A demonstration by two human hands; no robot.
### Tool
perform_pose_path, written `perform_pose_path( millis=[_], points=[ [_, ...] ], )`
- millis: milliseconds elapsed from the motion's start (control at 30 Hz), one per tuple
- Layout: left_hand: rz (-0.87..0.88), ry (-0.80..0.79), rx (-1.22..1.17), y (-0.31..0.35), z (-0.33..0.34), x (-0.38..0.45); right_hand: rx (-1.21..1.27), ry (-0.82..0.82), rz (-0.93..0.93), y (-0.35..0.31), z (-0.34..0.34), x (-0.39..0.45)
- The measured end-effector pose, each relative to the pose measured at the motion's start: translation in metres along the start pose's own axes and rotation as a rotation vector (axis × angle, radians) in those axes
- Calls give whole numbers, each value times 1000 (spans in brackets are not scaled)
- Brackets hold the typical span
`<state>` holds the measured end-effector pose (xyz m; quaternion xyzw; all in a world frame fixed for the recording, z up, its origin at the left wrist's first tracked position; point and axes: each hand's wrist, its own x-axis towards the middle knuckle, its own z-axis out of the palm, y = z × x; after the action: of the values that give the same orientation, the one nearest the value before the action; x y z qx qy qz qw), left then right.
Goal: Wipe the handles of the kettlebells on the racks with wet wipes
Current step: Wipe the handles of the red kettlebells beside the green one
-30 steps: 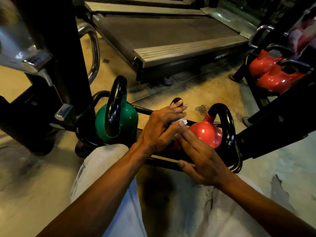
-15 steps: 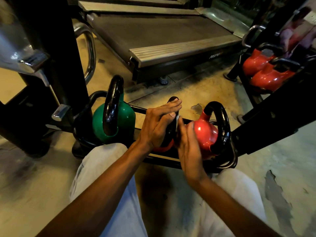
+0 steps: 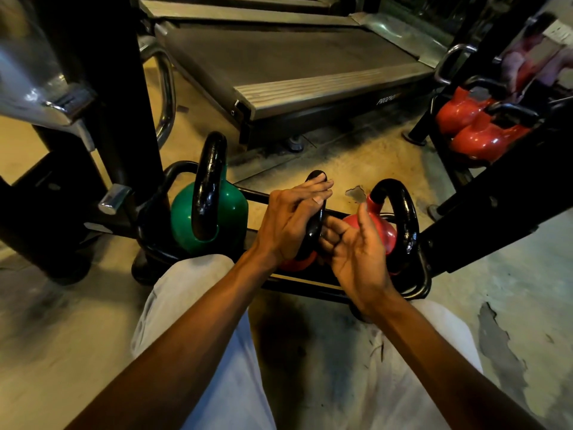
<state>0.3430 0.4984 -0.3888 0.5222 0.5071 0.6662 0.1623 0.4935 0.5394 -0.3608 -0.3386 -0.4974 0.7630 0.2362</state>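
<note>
Steadying the middle handle, left hand wraps it; right hand beside, fingers loose, wipe not visible. Risk: bell tips off rack w/ hard rubbing.

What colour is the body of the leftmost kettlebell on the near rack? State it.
Green, with a glossy black handle; the kettlebell shows best in the head view.

Left hand curled, grip closed; right hand palm-up, fingers bent (perhaps pinching).

Left hand grips middle kettlebell handle; right hand beside it, fingers curled.
</note>
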Motion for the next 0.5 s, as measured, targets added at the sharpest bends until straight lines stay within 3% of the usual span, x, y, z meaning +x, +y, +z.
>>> perform_pose_path(
  millis=[333,500],
  points=[
    [7,-18,-5,-1,-1,0,306,140,71,-14,12,17],
    [2,9,4,2,0,1,145,114,-1,-11,9,0]
  ],
)
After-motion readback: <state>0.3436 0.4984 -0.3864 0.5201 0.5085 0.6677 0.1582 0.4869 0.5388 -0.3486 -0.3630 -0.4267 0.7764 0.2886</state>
